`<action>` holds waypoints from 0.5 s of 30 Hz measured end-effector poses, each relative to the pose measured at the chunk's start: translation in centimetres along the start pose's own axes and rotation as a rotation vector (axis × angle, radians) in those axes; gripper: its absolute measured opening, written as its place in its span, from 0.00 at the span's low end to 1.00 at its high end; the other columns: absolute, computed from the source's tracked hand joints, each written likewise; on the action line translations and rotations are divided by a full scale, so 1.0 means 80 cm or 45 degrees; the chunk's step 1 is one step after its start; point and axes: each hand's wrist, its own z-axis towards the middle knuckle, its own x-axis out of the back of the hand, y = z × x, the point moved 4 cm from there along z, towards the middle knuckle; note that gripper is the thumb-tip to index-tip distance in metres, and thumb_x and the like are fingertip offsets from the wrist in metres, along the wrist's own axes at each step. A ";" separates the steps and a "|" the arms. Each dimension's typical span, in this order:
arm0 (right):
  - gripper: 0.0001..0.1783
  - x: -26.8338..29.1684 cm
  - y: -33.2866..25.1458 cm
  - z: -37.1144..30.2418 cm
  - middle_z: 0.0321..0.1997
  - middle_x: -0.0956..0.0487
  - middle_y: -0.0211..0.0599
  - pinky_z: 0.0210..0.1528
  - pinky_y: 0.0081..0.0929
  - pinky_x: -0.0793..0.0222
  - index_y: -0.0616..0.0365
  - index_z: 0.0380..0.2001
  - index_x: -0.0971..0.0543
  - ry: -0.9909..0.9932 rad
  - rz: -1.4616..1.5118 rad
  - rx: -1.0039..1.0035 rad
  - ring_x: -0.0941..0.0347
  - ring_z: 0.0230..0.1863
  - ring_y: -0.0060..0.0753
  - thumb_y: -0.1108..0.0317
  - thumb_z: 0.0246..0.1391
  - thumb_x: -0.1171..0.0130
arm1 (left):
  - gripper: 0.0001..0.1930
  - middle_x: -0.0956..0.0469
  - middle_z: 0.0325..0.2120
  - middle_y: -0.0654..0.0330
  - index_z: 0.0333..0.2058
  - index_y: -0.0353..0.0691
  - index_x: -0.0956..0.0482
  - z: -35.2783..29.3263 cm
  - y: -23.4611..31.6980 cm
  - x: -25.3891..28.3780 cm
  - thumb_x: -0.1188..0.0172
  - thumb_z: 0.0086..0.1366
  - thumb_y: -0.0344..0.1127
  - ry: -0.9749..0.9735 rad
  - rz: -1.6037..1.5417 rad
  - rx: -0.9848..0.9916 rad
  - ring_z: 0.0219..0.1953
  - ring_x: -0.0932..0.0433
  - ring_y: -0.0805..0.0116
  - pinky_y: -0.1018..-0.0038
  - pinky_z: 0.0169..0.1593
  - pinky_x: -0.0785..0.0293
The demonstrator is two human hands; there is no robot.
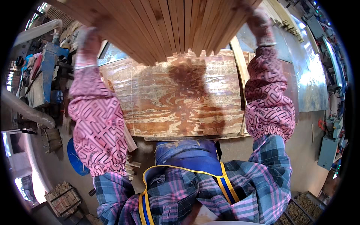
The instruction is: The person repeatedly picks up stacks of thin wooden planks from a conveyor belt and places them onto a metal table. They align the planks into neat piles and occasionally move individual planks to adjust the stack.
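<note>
A wide row of long wooden strips (pixel 180 26) fills the top of the view, raised above the work surface with the near ends uneven. My left hand (pixel 90 45), in a pale glove, grips the row at its left side. On the opposite side, my right hand (pixel 258 23), also gloved, clasps the row's right edge. Both hands are smeared by motion and the strips partly hide their fingers. Beneath the strips lies a worn plywood board (pixel 180 97), with a dark shadow across it.
Along the board's right side runs a pale wooden batten (pixel 240 63). A shiny metal surface (pixel 313 78) extends farther right. On the left stand a blue machine (pixel 45 75) and a ribbed hose (pixel 32 113). Stacked short wood pieces (pixel 63 198) sit low at the left.
</note>
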 end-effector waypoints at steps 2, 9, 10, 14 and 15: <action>0.10 -0.061 -0.028 -0.015 0.43 0.18 0.45 0.50 0.38 0.24 0.62 0.41 0.20 0.279 -0.140 -0.362 0.21 0.45 0.42 0.71 0.60 0.45 | 0.19 0.20 0.46 0.56 0.51 0.36 0.24 -0.038 -0.043 -0.013 0.40 0.63 0.38 -0.096 0.223 0.109 0.48 0.22 0.60 0.66 0.56 0.26; 0.26 -0.010 0.045 -0.295 0.63 0.31 0.49 0.69 0.34 0.41 0.63 0.63 0.36 -0.750 -1.754 -0.804 0.33 0.63 0.42 0.64 0.65 0.54 | 0.24 0.29 0.52 0.52 0.58 0.39 0.34 -0.242 -0.160 -0.078 0.49 0.69 0.47 -0.354 0.854 0.387 0.54 0.30 0.55 0.61 0.62 0.34; 0.27 -0.024 0.032 -0.337 0.65 0.33 0.49 0.70 0.34 0.43 0.62 0.65 0.37 -0.824 -1.762 -0.906 0.35 0.65 0.42 0.64 0.65 0.55 | 0.25 0.31 0.53 0.51 0.59 0.40 0.36 -0.282 -0.169 -0.075 0.51 0.69 0.48 -0.389 0.954 0.438 0.56 0.32 0.55 0.61 0.63 0.35; 0.31 -0.137 -0.042 -0.449 0.71 0.40 0.49 0.74 0.33 0.52 0.61 0.69 0.45 -1.097 -1.873 -0.899 0.44 0.71 0.41 0.61 0.66 0.58 | 0.28 0.38 0.60 0.50 0.64 0.43 0.42 -0.441 -0.204 -0.074 0.57 0.71 0.50 -0.670 1.373 0.707 0.61 0.37 0.55 0.60 0.66 0.39; 0.32 -0.163 -0.062 -0.455 0.72 0.42 0.49 0.75 0.32 0.54 0.61 0.70 0.47 -1.193 -2.050 -0.704 0.46 0.72 0.40 0.60 0.66 0.59 | 0.28 0.40 0.61 0.49 0.65 0.44 0.43 -0.473 -0.209 -0.079 0.58 0.71 0.51 -0.761 1.469 0.732 0.63 0.38 0.54 0.60 0.66 0.40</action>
